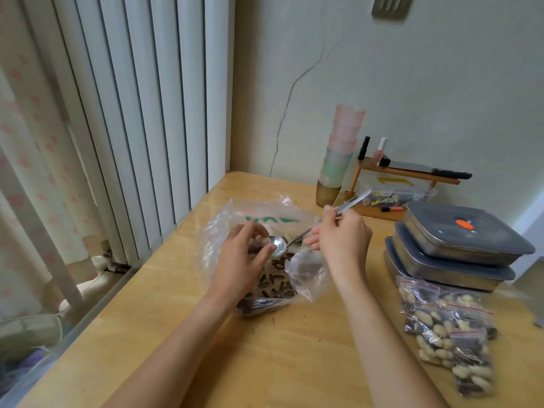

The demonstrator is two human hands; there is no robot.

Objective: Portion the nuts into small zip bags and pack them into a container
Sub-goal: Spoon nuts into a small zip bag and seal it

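Right hand [343,235] grips a metal spoon [278,245] by the handle, bowl pointing to 9 o'clock over the large clear bag [306,272] of nuts at the surface [294,363] centre. Left hand [243,257], fingers curled, pinches something small beside the spoon bowl (what it is, cannot tell). Filled zip bags [447,334] lie at 4 o'clock; three stacked lidded containers [459,245] at 3 o'clock.

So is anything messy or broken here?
A little. Dark crumbs lie on the table just in front of the big bag. A long crack runs up the wall behind it. The filled bags lie in a loose heap.
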